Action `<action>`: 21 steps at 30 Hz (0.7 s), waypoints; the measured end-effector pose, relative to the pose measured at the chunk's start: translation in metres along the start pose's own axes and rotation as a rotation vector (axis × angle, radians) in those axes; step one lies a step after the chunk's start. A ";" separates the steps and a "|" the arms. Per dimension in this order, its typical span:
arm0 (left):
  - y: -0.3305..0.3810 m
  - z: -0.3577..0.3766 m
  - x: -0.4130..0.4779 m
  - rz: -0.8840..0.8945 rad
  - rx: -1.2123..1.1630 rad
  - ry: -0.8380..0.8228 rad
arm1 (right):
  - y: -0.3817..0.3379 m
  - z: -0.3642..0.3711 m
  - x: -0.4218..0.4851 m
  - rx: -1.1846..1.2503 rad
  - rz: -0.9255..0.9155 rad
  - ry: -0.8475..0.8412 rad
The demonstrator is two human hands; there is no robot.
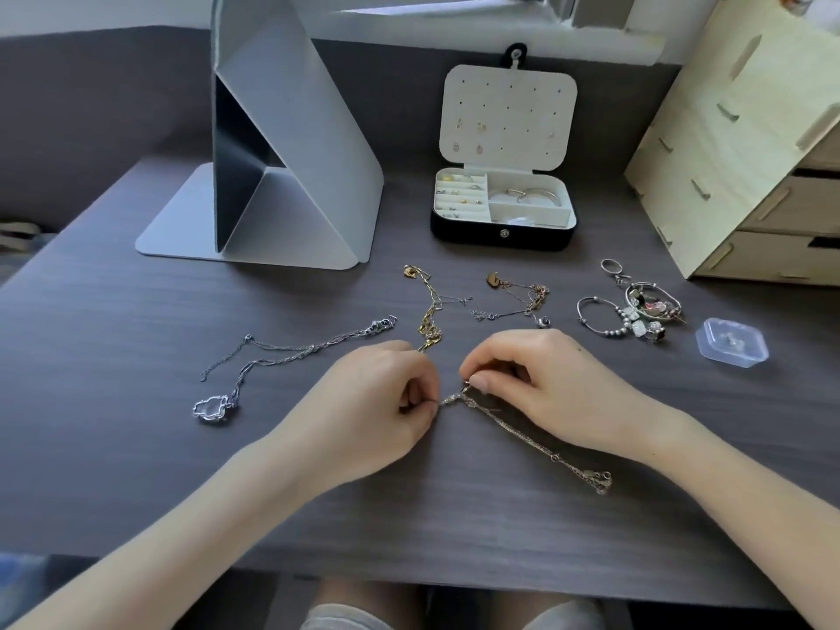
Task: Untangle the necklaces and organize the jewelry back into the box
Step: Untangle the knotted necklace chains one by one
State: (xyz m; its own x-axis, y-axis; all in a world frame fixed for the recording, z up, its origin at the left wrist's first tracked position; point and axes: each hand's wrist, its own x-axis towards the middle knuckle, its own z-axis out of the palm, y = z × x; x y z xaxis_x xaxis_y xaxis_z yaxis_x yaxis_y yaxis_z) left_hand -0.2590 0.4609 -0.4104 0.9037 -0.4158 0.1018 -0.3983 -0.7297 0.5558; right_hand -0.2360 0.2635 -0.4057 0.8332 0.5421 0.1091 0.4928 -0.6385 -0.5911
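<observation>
My left hand (386, 397) and my right hand (536, 379) both pinch the upper end of a thin pale-gold chain (536, 443), which trails to the lower right across the dark desk (136, 470). A silver necklace with a clear pendant (272, 361) lies to the left. Just beyond my hands sits a gold chain (429, 311), and a rose-gold chain with a heart charm (518, 297) is further right. The open black jewelry box (502, 231) stands at the back, with earrings and rings in its cream tray and lid.
A pile of charm bracelets and rings (636, 306) lies at the right, beside a small clear plastic case (732, 343). A wooden drawer unit (745, 152) fills the right back corner. A folded grey stand (282, 152) rises at the back left.
</observation>
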 end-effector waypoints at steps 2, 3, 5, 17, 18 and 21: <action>0.000 0.001 0.000 -0.002 0.005 0.006 | 0.003 0.003 0.000 -0.024 -0.022 0.044; 0.000 0.001 -0.001 -0.004 0.004 0.008 | 0.004 0.005 -0.001 -0.030 -0.033 0.071; 0.001 0.000 -0.002 -0.013 -0.010 0.010 | 0.002 0.008 -0.003 -0.042 -0.075 0.134; -0.003 -0.007 0.001 -0.111 -0.256 -0.021 | -0.014 0.025 -0.037 -0.285 -0.459 0.121; -0.004 -0.007 0.001 -0.108 -0.277 -0.016 | -0.013 0.025 -0.038 -0.280 -0.445 0.140; -0.007 -0.007 0.000 -0.098 -0.332 -0.007 | -0.011 0.022 -0.038 -0.277 -0.300 0.231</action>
State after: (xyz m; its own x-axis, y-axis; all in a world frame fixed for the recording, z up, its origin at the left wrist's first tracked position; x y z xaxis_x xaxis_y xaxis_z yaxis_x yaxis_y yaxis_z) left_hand -0.2546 0.4701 -0.4085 0.9336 -0.3570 0.0295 -0.2357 -0.5501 0.8011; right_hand -0.2788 0.2614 -0.4208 0.6624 0.6094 0.4357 0.7425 -0.6112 -0.2741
